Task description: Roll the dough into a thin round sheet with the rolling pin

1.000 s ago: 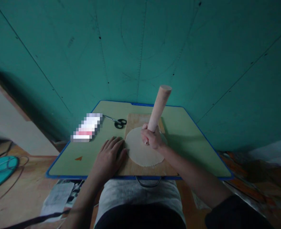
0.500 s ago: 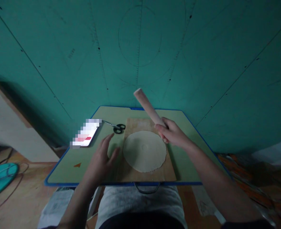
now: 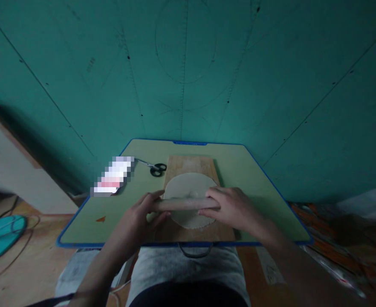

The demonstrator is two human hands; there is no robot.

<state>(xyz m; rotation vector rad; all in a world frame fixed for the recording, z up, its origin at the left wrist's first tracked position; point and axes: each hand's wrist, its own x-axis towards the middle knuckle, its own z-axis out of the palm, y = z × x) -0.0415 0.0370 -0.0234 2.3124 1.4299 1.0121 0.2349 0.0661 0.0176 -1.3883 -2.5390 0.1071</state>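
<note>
A wooden rolling pin [image 3: 183, 204] lies crosswise over a flat, round sheet of dough [image 3: 188, 184]. My left hand [image 3: 143, 213] grips the pin's left end, and my right hand [image 3: 229, 207] is closed around its right end. Beneath the dough is a wooden board [image 3: 192, 163], with its far part and near edge showing. The pin and my fingers cover the middle band of the dough and part of its right rim.
The board rests on a pale green table [image 3: 248, 175] with a blue edge. Black-handled scissors [image 3: 157, 169] and a lit phone [image 3: 114, 175] lie to the left. A small orange scrap [image 3: 101, 219] sits near the front left. A green wall [image 3: 188, 85] rises behind.
The rolling pin, raised and tilted in my right hand before, now lies level across the dough. My left hand, empty before, has taken hold of its left end.
</note>
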